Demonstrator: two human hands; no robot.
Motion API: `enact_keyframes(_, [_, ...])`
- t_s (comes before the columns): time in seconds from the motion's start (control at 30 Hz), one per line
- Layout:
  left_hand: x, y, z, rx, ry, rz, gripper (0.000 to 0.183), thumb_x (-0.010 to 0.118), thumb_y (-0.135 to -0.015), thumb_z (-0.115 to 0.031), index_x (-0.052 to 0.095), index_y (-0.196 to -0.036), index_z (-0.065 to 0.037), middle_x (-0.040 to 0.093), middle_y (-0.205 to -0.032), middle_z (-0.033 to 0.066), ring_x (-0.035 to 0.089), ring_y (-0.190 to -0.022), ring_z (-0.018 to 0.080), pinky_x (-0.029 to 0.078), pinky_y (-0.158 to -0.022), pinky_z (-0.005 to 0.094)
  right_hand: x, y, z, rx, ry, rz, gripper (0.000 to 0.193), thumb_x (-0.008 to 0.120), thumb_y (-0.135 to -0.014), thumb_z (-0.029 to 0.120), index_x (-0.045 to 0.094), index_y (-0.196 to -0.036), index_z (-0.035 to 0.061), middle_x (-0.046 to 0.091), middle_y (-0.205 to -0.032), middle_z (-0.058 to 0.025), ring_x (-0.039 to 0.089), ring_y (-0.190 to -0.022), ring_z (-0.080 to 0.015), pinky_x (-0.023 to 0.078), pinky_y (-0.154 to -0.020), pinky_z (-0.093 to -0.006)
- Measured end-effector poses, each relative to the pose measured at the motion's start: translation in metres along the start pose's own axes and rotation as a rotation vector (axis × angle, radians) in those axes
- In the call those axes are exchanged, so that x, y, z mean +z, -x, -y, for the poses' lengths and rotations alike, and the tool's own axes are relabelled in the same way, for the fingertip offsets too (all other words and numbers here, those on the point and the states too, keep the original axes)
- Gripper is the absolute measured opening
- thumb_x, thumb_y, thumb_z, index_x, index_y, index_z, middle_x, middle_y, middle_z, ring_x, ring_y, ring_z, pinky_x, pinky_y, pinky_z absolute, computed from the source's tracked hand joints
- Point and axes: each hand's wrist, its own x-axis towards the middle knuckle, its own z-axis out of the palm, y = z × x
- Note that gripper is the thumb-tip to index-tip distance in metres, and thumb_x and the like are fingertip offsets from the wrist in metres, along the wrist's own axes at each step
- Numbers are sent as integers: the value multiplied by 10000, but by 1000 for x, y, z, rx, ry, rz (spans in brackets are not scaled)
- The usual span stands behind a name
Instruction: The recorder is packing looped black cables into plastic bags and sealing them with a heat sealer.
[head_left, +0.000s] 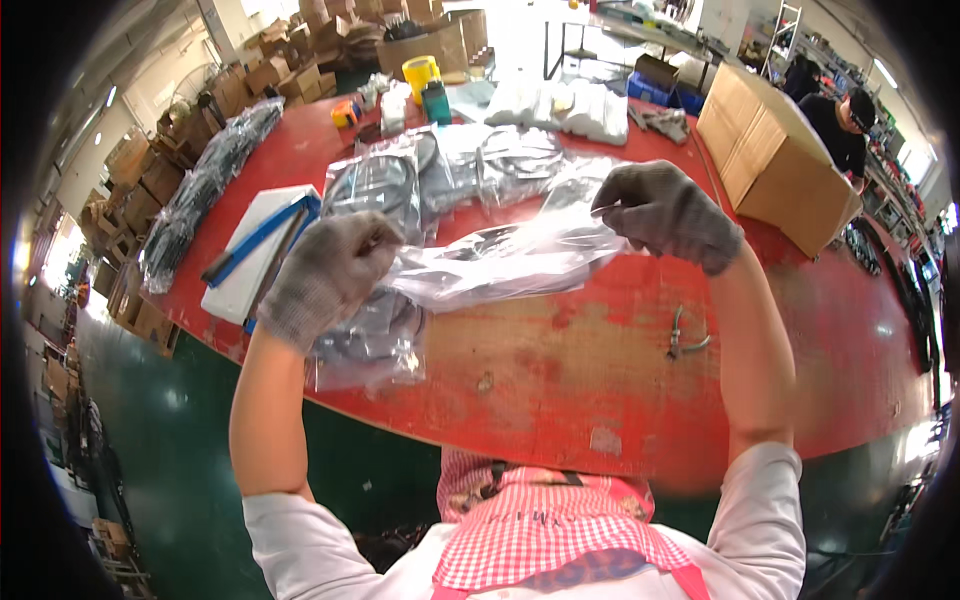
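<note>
Stretched between my two gloved hands is a clear plastic bag (500, 265), shiny and creased, with something dark visible inside. My left hand (335, 270), in a grey knit glove, pinches its left end. The right end is gripped by my right hand (670, 215), gloved the same way. Behind the bag lie several clear bags with dark coiled cables (375, 190) in them. Another filled bag (370, 345) rests on the table under my left hand. The exact contents of the held bag are blurred by glare.
The worn red table (560, 400) carries a white box with a blue edge (255, 240), a long wrapped bundle (215, 180), a yellow tape roll (421, 75), a green bottle (436, 103), a small wire piece (685, 340) and a large cardboard box (775, 150). A person (840, 125) works at right.
</note>
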Motion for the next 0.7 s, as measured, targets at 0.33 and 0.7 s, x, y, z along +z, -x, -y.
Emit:
enact_keyframes(0.33, [-2, -32, 19, -383, 403, 10, 94, 548, -764, -70, 596, -804, 1, 516, -584, -5, 447, -475, 50, 380, -443, 204, -21, -33, -24, 66, -255, -72, 139, 563, -753, 106, 591, -855, 16, 522, -553, -27, 466, -433, -78, 384, -383, -215])
enact_keyframes(0.7, [65, 10, 3, -32, -94, -240, 121, 556, -779, -128, 581, -862, -45, 585, -680, 116, 574, -555, 217, 446, -494, 310, 29, -65, -97, 71, -617, -341, 157, 594, -769, 122, 565, -883, 18, 559, -664, -40, 547, -544, -110, 468, -508, -225])
